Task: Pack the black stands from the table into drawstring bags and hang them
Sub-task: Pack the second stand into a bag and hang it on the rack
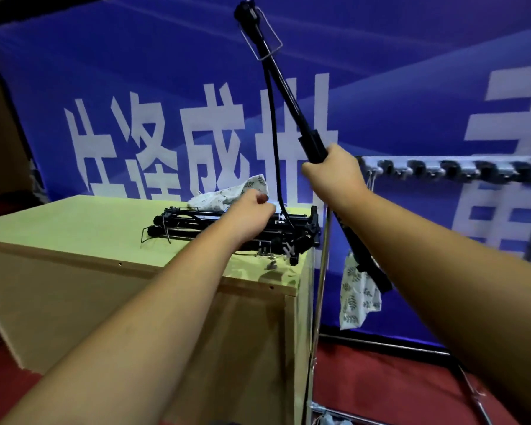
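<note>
- Gripping the raised stand [286, 87] at mid-shaft with the right hand [334, 176], fingers wrapped fully round the tube; position: above and just past the right end of the table [74, 228].
- Raised stand tilted: head end high above the table's far right corner, foot end low beyond the table's right side, below the gripping hand.
- Wire frame [261, 38] fitted at the head end; black cable [275, 133] hanging from there down to the heap on the tabletop.
- Holding the left hand [249, 213] out over the table's right half, fingers curled, knuckles above the heap; grip on any item not determinable from this view.
- Folded stands [196, 222] lying flat in a heap on the table's right half, directly beneath the left hand and extending to both sides of it, well below the right hand.
- Drawstring bag [221, 194], pale with a leaf print, crumpled on the table behind the heap, just beyond the left hand's curled fingers.
- Hanging bag [359, 299], same print, suspended just right of the table, partly behind the raised stand's foot end.
- Rack [442, 170] with a row of hooks, right of the table, at about the right hand's height.
- Blue banner [166, 72] with large white characters behind the table; red floor [380, 378] beneath it.
</note>
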`<action>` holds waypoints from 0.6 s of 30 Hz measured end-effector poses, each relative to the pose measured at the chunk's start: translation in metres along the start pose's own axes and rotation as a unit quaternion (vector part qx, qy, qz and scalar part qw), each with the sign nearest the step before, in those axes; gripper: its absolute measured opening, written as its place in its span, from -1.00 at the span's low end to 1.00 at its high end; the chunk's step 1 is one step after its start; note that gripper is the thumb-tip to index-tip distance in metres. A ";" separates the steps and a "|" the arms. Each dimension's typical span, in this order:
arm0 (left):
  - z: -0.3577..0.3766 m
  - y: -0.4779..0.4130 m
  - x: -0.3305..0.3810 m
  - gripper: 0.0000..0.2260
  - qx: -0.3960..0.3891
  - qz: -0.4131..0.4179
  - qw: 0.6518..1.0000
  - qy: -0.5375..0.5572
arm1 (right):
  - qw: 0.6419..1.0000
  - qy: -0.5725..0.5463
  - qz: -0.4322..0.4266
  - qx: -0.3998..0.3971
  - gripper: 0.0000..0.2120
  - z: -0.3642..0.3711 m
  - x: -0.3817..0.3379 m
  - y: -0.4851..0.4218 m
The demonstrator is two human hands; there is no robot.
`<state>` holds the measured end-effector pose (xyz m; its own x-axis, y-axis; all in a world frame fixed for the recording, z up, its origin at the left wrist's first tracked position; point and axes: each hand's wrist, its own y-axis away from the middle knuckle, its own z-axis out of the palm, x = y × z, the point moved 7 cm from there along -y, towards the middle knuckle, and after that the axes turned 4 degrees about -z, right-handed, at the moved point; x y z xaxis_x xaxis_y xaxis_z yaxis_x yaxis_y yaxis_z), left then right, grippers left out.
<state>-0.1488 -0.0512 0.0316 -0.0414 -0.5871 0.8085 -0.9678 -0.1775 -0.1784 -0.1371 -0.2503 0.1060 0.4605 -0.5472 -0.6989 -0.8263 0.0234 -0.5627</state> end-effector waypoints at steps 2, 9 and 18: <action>0.004 0.007 0.017 -0.57 0.002 0.023 1.000 0.005 | 1.000 -0.020 0.010 -0.001 -0.86 -0.012 0.012 0.016; 0.065 0.026 0.047 -0.49 -0.063 0.066 0.983 0.156 | 0.993 -0.084 0.076 -0.025 -0.79 -0.036 0.070 0.071; 0.196 0.060 0.012 -0.82 -0.065 0.076 0.978 0.184 | 0.984 -0.107 0.134 0.043 -0.71 -0.029 0.186 0.159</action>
<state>-0.1589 -0.2239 -0.0791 -0.2504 -0.2703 0.9297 -0.9660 0.0058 -0.2585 -0.1925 -0.3728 -0.1011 0.2954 -0.3235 -0.8990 -0.9012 0.2181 -0.3746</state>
